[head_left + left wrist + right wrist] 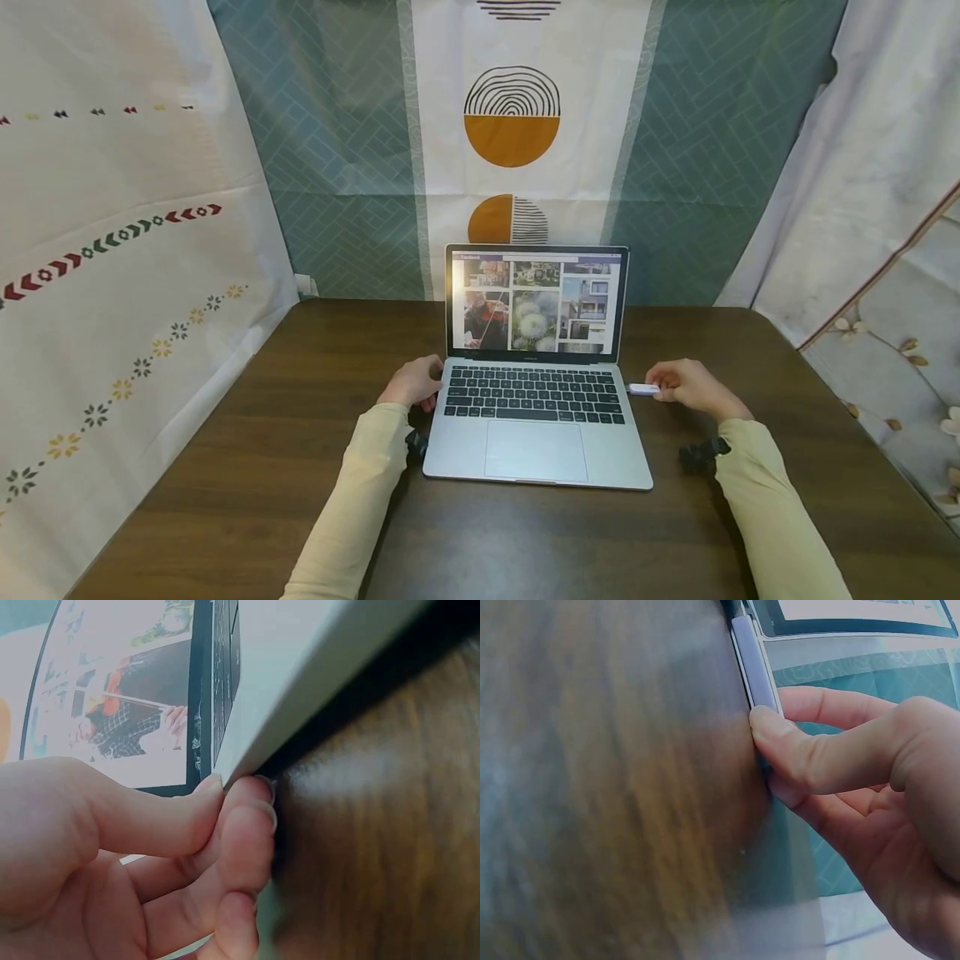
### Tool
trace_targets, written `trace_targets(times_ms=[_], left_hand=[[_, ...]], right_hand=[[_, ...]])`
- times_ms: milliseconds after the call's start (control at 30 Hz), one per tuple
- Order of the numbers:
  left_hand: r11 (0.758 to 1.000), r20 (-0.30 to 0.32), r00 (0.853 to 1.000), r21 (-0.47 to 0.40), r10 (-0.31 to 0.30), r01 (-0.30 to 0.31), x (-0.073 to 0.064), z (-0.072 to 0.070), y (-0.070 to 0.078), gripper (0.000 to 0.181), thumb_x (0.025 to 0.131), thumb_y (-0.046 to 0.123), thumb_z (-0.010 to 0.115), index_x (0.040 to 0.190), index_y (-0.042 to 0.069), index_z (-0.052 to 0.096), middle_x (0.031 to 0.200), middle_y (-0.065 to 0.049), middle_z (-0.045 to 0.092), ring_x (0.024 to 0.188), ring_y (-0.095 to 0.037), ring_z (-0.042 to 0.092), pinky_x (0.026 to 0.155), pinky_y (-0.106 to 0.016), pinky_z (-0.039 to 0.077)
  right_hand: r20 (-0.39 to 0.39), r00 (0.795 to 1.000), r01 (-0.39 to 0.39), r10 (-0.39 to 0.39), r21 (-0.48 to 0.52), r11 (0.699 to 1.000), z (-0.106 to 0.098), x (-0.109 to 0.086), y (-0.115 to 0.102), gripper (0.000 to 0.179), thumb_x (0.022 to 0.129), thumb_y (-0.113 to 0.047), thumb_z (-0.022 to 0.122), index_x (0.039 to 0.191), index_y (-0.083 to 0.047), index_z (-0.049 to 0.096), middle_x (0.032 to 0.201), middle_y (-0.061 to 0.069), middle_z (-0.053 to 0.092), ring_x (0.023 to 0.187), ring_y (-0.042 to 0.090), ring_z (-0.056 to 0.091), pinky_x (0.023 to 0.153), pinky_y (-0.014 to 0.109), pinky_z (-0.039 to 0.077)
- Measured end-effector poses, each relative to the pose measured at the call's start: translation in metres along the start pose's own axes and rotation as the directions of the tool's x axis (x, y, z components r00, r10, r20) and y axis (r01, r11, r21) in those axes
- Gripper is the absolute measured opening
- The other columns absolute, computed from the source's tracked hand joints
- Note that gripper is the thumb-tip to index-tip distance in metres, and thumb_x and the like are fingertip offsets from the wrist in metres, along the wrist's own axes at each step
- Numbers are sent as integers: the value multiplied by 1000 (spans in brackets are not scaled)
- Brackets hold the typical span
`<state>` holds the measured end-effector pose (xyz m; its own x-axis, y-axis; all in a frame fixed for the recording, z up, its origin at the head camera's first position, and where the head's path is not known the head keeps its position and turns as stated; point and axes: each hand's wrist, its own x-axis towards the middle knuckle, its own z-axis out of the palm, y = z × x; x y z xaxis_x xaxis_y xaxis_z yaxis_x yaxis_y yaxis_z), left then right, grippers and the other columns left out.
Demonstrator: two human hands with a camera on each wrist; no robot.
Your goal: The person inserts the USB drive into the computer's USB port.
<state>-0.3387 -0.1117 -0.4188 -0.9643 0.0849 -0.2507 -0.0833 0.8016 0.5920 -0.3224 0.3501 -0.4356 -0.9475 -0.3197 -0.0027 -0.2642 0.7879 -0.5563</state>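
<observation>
An open silver laptop (536, 450) stands on the table, its screen (536, 304) lit with rows of photos. At its left edge my left hand (414, 382) pinches the side of the base, thumb on top and fingers curled below, as the left wrist view shows. My right hand (693, 387) holds the outer end of a small white and lilac USB flash drive (642, 389) between thumb and fingers. The drive (754, 664) lies level, its inner end right at the laptop's right side. How far its plug sits in the port I cannot tell.
The dark wooden table (225, 467) runs out to both sides and in front of the laptop. Behind it hangs a green and white patterned cloth (337, 167). White printed cloths (112, 250) close in the left and right sides. Dark wrist cameras (699, 456) sit under both wrists.
</observation>
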Motion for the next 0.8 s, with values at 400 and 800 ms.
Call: trace_targets(times_ms=[400,800], left_hand=[[1000,-8,1000,-4,-6,6,0,1,2,38,94,14,62,130,11,54,73,-11,62,57,-19,59,54,-26,47],[1000,-10,1000,-21,-4,3,-3,0,0,39,94,16,62,132,11,54,71,-10,62,57,-19,60,56,-26,47]], right_hand=[[21,1000,1,0,-30,1000,-2,-1,3,19,82,3,66,100,-5,67,84,6,64,77,19,55,69,29,48],[22,1000,18,-18,-9,1000,-4,-1,4,20,81,2,67,100,-4,67,85,7,64,76,17,54,67,27,47]])
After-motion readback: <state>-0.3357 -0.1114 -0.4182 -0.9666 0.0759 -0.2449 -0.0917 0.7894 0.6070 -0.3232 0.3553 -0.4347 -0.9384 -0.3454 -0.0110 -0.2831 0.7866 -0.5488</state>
